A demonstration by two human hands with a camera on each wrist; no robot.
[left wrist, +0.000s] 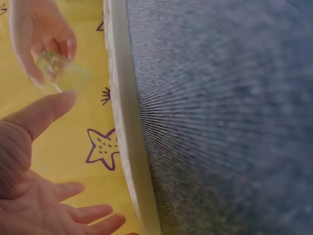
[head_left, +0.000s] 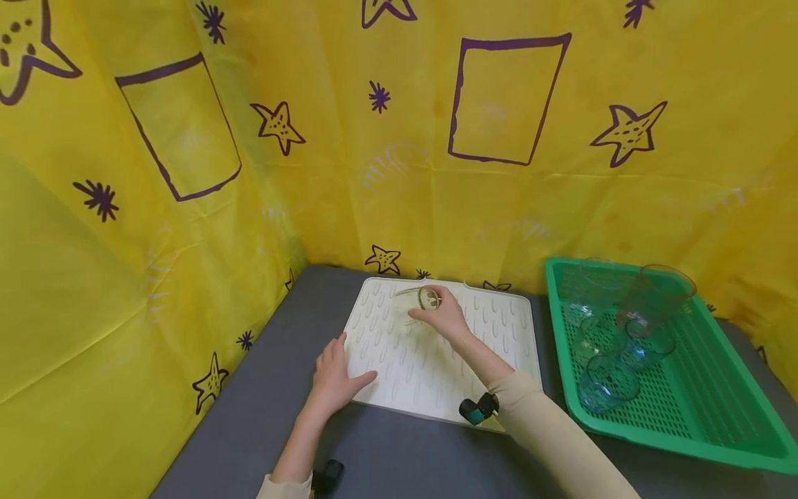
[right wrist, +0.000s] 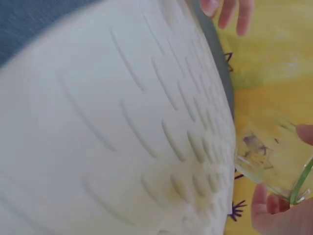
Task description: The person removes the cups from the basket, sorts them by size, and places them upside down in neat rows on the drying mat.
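Note:
A see-through drinking glass [head_left: 406, 296] with a yellow-green tint is tipped sideways above the far part of a white drying mat [head_left: 399, 374]. My right hand [head_left: 444, 315] grips it at its right end, fingers and thumb around the wall. The right wrist view shows the glass [right wrist: 264, 164] with a green ring near the palm. My left hand [head_left: 333, 374] is by the mat's left edge, thumb spread toward the mat and holding nothing. Its palm and loose fingers show in the left wrist view, with the glass [left wrist: 68, 76] beyond the thumb.
To the right, a green plastic basket [head_left: 717, 416] holds several glasses, among them a blue glass [head_left: 607, 384] and a pinkish glass [head_left: 654, 298]. The dark grey table [head_left: 249, 430] runs beneath mat and basket. A yellow patterned curtain [head_left: 399, 194] hangs behind and to the left.

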